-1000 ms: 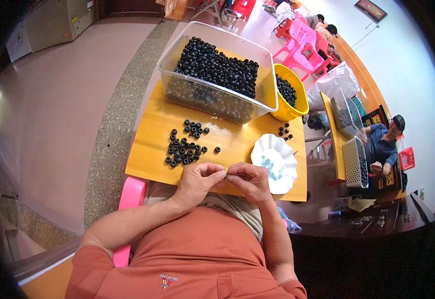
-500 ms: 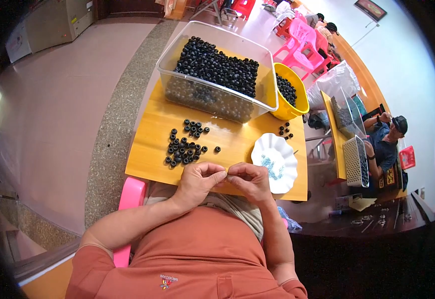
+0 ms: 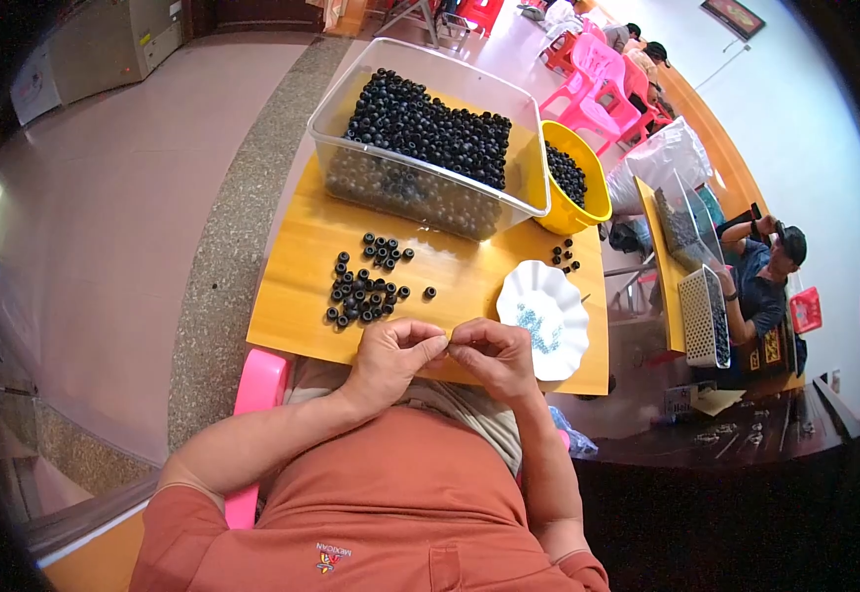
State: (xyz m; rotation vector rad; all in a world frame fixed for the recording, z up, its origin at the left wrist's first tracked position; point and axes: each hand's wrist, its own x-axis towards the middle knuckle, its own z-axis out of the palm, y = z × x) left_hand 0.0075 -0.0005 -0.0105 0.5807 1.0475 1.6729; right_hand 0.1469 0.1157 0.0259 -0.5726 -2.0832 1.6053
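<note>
At the table's near edge my left hand [image 3: 396, 355] and my right hand [image 3: 497, 357] meet, thumbs and fingertips pinched together. Whatever sits between the fingertips is too small or hidden to make out. Just beyond my left hand lies a loose group of black ring-shaped pieces [image 3: 363, 296] with holes through them. Beside my right hand stands a white scalloped dish [image 3: 570, 345] holding small light-blue bits [image 3: 538, 326]. A few small dark pieces [image 3: 566, 257] lie past the dish.
A clear plastic bin [image 3: 410, 197] of black pieces stands at the table's back, with a yellow bucket [image 3: 598, 202] of similar pieces to its right. Farther right, another person [image 3: 767, 271] sits by a table with a white basket [image 3: 698, 321]. Pink chairs [image 3: 598, 94] stand behind.
My hands stay pinched together in nearly the same place. The view has shifted very slightly. The other person's head and raised arm have moved a little.
</note>
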